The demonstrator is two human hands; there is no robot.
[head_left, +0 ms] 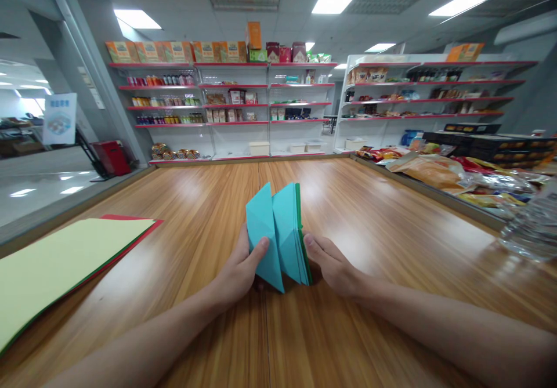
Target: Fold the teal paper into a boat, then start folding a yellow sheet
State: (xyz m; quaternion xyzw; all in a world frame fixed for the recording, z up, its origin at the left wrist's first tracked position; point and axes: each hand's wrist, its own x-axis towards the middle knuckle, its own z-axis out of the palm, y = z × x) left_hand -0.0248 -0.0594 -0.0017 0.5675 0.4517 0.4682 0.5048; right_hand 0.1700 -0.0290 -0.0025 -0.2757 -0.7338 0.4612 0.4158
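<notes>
A folded paper piece (pixel 282 234), light blue with a dark green layer at its right side, stands upright between my hands above the table. Its blue flaps are fanned apart, with a gap between the left flap and the several layers on the right. My left hand (pixel 243 266) grips the left flap, thumb on its near face and the other fingers behind it. With fingers closed, my right hand (pixel 333 260) pinches the green right edge; part of that grip is hidden behind the paper.
Yellow, green and red paper sheets (pixel 87 249) lie stacked on the left of the wooden table (pixel 183 330). A clear plastic bottle (pixel 533 225) is at the right edge. Beyond it are snack packets (pixel 439 173) and black boxes (pixel 500 147). Stocked shelves (pixel 235 104) line the back.
</notes>
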